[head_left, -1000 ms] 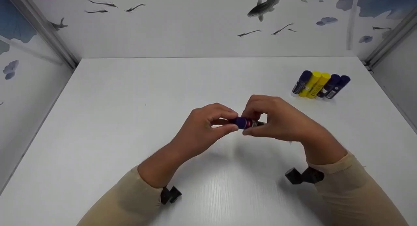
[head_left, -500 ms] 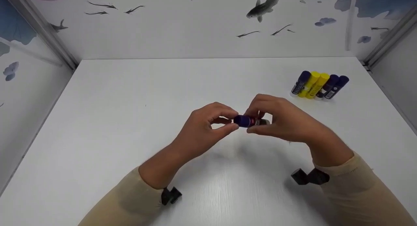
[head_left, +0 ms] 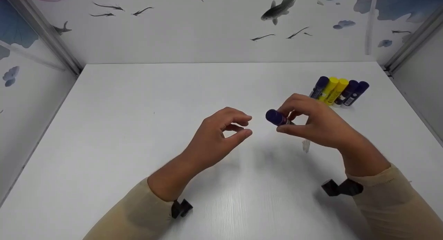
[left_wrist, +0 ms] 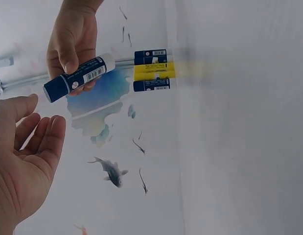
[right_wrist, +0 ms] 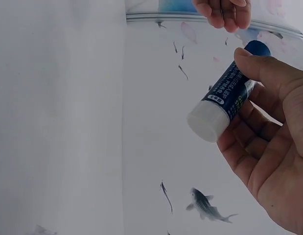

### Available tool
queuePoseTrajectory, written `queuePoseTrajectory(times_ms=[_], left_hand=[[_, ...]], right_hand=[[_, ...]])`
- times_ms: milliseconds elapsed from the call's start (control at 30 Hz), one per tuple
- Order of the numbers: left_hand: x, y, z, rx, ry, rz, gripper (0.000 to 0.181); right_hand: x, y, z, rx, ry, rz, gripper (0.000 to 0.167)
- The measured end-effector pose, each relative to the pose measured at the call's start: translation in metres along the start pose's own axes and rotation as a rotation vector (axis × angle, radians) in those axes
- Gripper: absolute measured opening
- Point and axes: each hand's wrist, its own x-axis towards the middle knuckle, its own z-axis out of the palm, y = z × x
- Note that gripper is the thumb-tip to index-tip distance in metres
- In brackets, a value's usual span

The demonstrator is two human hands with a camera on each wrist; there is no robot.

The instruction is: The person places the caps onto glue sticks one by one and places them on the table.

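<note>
My right hand [head_left: 315, 120] pinches a dark blue glue stick [head_left: 276, 118] between thumb and fingers above the table. In the right wrist view the glue stick [right_wrist: 229, 90] shows its white base and a printed label; its blue cap points toward the other hand. To the left, my left hand [head_left: 221, 136] hovers with loosely curved fingers, thumb and fingertips apart, and nothing between them. The left wrist view shows the left hand [left_wrist: 26, 152] a little apart from the cap end of the glue stick [left_wrist: 78, 78].
Several glue sticks [head_left: 337, 91], dark blue and yellow, stand in a row at the back right of the white table [head_left: 121, 129], partly behind the right hand. A panel [head_left: 207, 29] with painted fish closes off the back. A small whitish patch [head_left: 306, 146] is near the right hand.
Earlier both hands held the glue stick. The left hand has let go and stays in place. The right hand has moved right and slightly back with the glue stick, tilting it.
</note>
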Motion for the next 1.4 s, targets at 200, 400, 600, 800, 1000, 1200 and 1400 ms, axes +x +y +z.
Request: queuePoseTrajectory(times_ms=[200,400,600,800,1000,1200,1400], left_hand=[[0.002,-0.002,0.003,-0.004,-0.015,0.001,0.027],[0.004,-0.004,0.007,0.016,-0.041,-0.015,0.027],[0.006,-0.004,0.011,0.004,-0.054,-0.034,0.027],[0.012,-0.005,0.014,0.03,-0.065,-0.037,0.028],[0.017,-0.004,0.019,0.025,-0.073,-0.052,0.028],[0.02,-0.004,0.026,0.03,-0.086,-0.061,0.029],[0.022,-0.003,0.03,0.012,-0.093,-0.058,0.029]], right_hand=[[-0.008,0.009,-0.007,0.008,0.071,0.059,0.027],[-0.017,0.018,-0.016,0.024,0.134,0.091,0.027],[-0.023,0.028,-0.024,0.022,0.191,0.189,0.021],[-0.033,0.04,-0.034,0.037,0.251,0.304,0.023],[-0.044,0.057,-0.043,0.073,0.342,0.436,0.028],[-0.051,0.077,-0.05,0.155,0.462,0.513,0.033],[-0.057,0.091,-0.058,0.228,0.573,0.633,0.034]])
